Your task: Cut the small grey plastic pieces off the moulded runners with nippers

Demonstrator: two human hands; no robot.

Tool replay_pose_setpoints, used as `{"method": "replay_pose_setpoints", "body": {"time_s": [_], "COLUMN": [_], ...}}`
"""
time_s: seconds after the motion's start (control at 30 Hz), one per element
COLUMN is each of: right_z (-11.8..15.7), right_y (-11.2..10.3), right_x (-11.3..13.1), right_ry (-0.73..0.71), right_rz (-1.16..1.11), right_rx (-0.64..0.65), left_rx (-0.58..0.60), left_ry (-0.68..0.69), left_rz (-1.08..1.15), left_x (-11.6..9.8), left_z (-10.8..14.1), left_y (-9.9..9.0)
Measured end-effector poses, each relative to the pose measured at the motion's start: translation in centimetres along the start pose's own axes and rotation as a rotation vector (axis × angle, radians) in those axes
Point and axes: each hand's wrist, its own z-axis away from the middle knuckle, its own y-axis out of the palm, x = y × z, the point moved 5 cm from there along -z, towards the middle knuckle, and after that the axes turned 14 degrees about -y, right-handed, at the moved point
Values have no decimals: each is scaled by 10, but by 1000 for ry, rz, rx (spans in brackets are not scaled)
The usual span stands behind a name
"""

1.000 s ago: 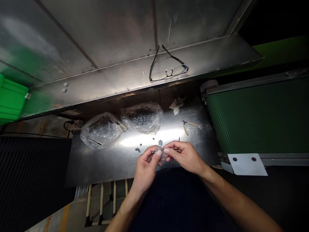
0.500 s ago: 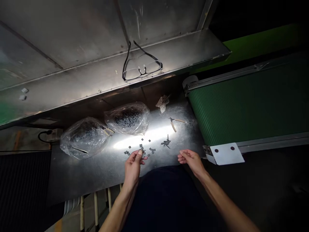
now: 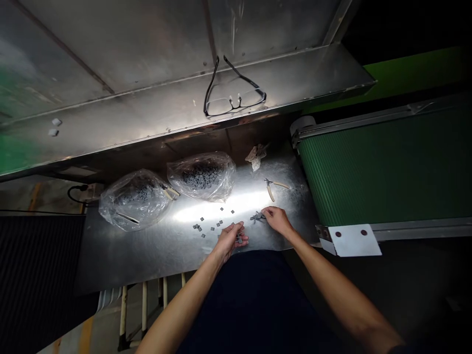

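My left hand [image 3: 231,240] is closed, palm partly up, around a few small dark grey square pieces [image 3: 239,240]; some show between the curled fingers. Just above the metal table, it sits beside loose squares of the same kind [image 3: 218,224]. My right hand [image 3: 277,219] reaches to a little heap of thin dark grey scraps [image 3: 256,217], thumb and fingertips pinched together at its right edge. What lies between those fingertips is too small to make out. Beyond the heap, a pair of cutting pliers with pale handles [image 3: 273,189] rests with its handles spread.
Two clear plastic bags [image 3: 226,164] [image 3: 108,204] hold many dark pieces; other pliers [image 3: 170,191] lie by the left bag. Crumpled paper [image 3: 255,156] is at the back. Eyeglasses [image 3: 236,104] rest on the ledge above. A green conveyor belt [image 3: 387,172] borders the right side.
My right hand has moved left and forward onto the scrap heap. My left hand has shifted right, away from the loose squares, with pieces in its fingers. The view has shifted slightly.
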Motion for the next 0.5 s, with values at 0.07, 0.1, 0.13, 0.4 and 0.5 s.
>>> {"method": "replay_pose_setpoints", "body": {"time_s": [0.07,0.1,0.13,0.4,0.5], "right_z": [10,15,21,59,68], "right_y": [-5,-7,-9,-23,-24], "right_x": [2,6,11,77,102], "right_ry": [33,47,57,44,38], "right_rz": [-63,-103,-149,-583,-704], "right_rx": [-5,-8,-10,-68,-134], "left_rx": [26,35,44,147,201], "left_ry": [-20,-17,-7,200,253], "left_rz": [-33,-52,-71,-196,-212], "left_x": [1,0,-2,-37,-44], "left_z": [-6,-8,-9,28,57], "left_y": [5,8,11,41,48]}}
